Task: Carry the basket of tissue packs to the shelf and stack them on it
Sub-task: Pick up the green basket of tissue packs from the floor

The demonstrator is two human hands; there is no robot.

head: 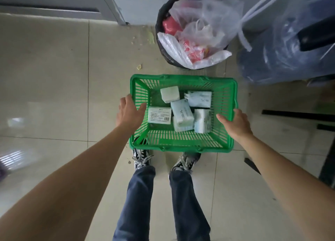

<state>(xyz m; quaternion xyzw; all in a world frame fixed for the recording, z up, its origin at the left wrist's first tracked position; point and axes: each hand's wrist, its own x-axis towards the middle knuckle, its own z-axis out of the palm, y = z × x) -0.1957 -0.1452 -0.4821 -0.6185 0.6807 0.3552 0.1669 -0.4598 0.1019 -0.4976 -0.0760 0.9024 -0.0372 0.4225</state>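
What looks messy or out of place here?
Small scraps litter the floor left of the overfilled bin. In the green basket the tissue packs lie jumbled at odd angles, not stacked.

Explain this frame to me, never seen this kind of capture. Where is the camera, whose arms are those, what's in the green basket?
There is no robot here. A person wears one wide-angle camera on the head, looking forward and down, so you see their own bare arms, jeans and sneakers. The green basket sits low in front of their feet over the tiled floor; whether it rests on it or is already lifted cannot be told. It holds about six tissue packs, lying loose. The left hand and right hand are open at the basket's two side rims, thumbs over the edges; a firm grip is not clear. Beyond it stand a bin lined with plastic bags and a large clear bag. No shelf is in view.
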